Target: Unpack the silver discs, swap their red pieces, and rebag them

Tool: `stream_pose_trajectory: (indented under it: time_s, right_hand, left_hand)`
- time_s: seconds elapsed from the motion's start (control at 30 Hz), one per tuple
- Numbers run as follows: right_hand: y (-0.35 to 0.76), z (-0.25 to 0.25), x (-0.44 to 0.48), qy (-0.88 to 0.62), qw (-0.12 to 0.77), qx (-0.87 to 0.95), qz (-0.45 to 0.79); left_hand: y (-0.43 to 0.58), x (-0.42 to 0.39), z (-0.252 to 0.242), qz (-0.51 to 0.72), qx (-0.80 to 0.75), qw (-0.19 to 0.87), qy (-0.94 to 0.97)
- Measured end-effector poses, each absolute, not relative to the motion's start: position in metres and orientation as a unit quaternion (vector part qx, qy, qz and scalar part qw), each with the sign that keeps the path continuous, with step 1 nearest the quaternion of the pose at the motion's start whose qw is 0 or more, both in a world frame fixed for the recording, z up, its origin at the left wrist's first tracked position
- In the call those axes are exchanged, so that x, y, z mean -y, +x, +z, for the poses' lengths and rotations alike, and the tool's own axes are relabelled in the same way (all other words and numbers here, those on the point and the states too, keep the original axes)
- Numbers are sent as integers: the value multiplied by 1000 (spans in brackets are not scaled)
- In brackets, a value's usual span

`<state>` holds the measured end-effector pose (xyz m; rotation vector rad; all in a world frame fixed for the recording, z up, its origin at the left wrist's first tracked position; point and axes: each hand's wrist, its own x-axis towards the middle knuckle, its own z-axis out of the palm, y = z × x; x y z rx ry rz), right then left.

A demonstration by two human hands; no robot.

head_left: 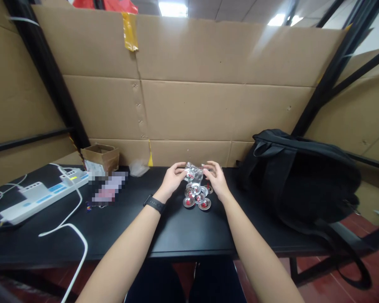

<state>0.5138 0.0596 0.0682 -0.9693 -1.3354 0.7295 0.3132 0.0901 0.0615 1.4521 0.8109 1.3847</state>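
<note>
A crinkled clear plastic bag (pixel 198 171) is stretched between my two hands over the table. My left hand (pixel 173 180), with a dark watch on its wrist, pinches the bag's left side. A round silver disc with a red mark (pixel 190 175) shows right at its fingertips; whether it is inside the bag I cannot tell. Closed on the bag's right side are the fingers of my right hand (pixel 217 180). Just below, several similar shiny discs (pixel 196 194) lie heaped and overlapping on the black table (pixel 192 235).
On the left, a white power strip (pixel 53 195) trails a white cable (pixel 78 235). Behind it stands a small open cardboard box (pixel 101 159), with a crumpled clear bag (pixel 139 168) nearby. A black backpack (pixel 303 176) fills the right side. Cardboard panels (pixel 192 105) wall the back.
</note>
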Motion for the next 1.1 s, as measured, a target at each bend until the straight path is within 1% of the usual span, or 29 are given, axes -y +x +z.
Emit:
stream_pose_trajectory:
  time_s: [0.13, 0.2, 0.3, 0.47, 0.67, 0.77, 0.83, 0.97, 1.1]
  right_hand:
    - [511, 64, -60, -440, 539, 614, 373]
    - [511, 58, -62, -445, 508, 641, 365]
    - [511, 53, -64, -427, 489, 682, 337]
    - [516, 52, -67, -449, 517, 661, 307]
    - [522, 49, -72, -486, 535, 640, 260]
    - [523, 47, -73, -490, 548, 624, 266]
    - [524, 45, -75, -502, 556, 607, 266]
    - [527, 40, -82, -508, 567, 600, 247]
    - [525, 42, -85, -477, 597, 601, 233]
  left_hand:
    - [314, -88, 65, 521, -319, 399, 684]
    - [315, -86, 67, 508, -314, 393, 699]
    - [318, -82, 71, 506, -310, 384, 708]
    - [322, -85, 67, 534, -298, 377, 696]
    - [323, -100, 42, 510, -321, 443, 663]
    - [325, -103, 37, 493, -337, 426, 679]
    - [326, -103, 36, 484, -343, 397, 700]
    - [332, -105, 37, 513, -355, 335, 707]
    - [339, -106, 37, 530, -344, 350, 691]
